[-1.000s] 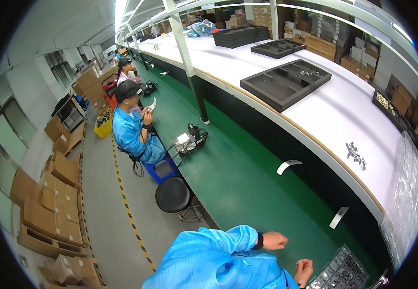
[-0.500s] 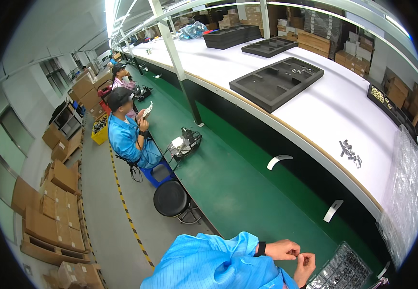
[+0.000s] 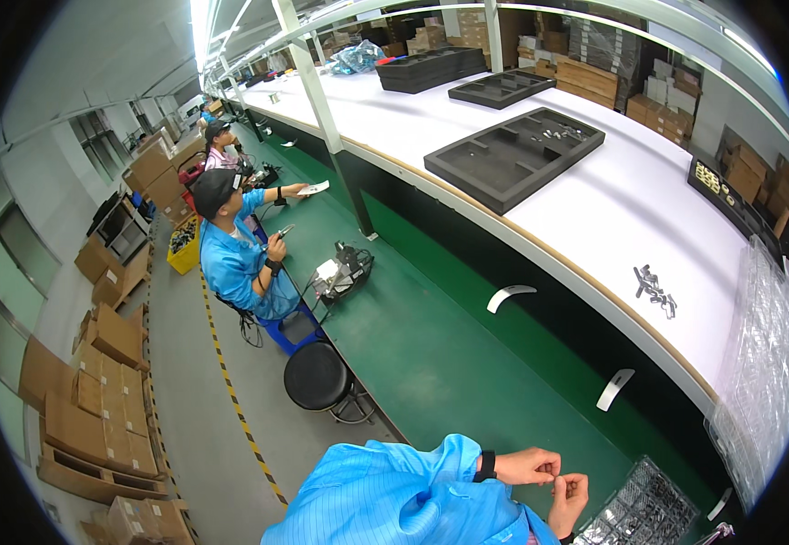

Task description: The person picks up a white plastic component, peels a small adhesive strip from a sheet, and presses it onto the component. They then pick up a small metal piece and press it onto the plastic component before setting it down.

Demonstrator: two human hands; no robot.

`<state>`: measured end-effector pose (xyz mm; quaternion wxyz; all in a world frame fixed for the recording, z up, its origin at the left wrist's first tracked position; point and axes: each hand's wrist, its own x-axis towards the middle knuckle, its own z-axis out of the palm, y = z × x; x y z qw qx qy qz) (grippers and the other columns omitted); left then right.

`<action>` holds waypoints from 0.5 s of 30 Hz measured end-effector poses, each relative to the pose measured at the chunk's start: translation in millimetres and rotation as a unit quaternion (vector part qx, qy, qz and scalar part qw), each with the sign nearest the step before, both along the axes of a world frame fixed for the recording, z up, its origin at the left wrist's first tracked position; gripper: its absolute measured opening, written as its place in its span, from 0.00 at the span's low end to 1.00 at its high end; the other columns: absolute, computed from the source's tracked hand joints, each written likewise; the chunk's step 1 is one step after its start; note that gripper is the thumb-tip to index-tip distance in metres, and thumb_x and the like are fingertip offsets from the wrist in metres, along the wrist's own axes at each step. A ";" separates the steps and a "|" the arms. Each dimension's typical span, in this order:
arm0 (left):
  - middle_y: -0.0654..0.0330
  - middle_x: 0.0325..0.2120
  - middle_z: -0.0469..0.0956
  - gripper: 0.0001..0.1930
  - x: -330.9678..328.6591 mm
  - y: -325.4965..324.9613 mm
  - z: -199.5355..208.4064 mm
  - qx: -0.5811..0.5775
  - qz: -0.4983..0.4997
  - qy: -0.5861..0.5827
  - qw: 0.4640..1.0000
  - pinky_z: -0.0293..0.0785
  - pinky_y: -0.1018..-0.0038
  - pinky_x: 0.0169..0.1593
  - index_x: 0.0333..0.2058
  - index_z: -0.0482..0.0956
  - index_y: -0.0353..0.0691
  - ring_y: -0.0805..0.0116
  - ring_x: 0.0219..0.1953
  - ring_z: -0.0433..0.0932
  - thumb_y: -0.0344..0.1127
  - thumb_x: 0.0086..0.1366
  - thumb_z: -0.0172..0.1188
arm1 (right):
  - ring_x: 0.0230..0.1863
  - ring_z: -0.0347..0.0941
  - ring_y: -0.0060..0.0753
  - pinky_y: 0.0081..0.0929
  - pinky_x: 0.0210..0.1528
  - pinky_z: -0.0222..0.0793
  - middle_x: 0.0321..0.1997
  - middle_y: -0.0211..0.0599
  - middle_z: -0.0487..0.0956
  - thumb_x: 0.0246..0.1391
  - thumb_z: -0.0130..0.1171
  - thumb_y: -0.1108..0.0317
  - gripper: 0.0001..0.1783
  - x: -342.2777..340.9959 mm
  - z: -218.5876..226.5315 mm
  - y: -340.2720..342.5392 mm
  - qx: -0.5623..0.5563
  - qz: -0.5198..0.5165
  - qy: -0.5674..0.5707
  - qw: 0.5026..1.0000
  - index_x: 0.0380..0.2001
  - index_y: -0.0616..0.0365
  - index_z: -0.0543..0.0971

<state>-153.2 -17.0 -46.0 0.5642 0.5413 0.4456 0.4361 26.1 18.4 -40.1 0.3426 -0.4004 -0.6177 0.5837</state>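
The left hand (image 3: 529, 467) and right hand (image 3: 570, 501) are just beside each other above the green desk (image 3: 431, 377), fingers curled; whether either clamps anything, I cannot tell. The parts tray (image 3: 616, 495) lies beside the right hand.
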 end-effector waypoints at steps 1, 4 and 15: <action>0.60 0.23 0.75 0.08 -0.3 0.0 -0.3 0.011 -0.005 0.010 1.000 0.68 0.74 0.31 0.32 0.71 0.35 0.71 0.26 0.73 0.33 0.63 0.55 | 0.23 0.63 0.14 0.13 0.26 0.59 0.24 0.26 0.70 0.56 0.57 0.72 0.07 0.2 0.1 -0.4 0.001 -0.001 0.000 1.000 0.29 0.60 0.68; 0.59 0.23 0.75 0.08 -0.2 -2.4 -1.4 0.038 -0.001 0.047 0.998 0.68 0.72 0.30 0.31 0.71 0.35 0.69 0.26 0.73 0.34 0.62 0.56 | 0.23 0.63 0.14 0.13 0.26 0.59 0.23 0.26 0.69 0.55 0.57 0.73 0.07 0.9 -0.2 -2.1 -0.001 -0.005 0.004 1.000 0.29 0.60 0.69; 0.58 0.20 0.70 0.09 3.2 -13.7 -6.3 0.092 -0.014 0.140 0.986 0.63 0.64 0.28 0.30 0.68 0.38 0.59 0.24 0.69 0.38 0.62 0.54 | 0.23 0.63 0.14 0.13 0.25 0.59 0.23 0.26 0.70 0.54 0.58 0.75 0.06 5.7 -4.2 -8.8 -0.018 0.013 -0.011 1.000 0.29 0.60 0.69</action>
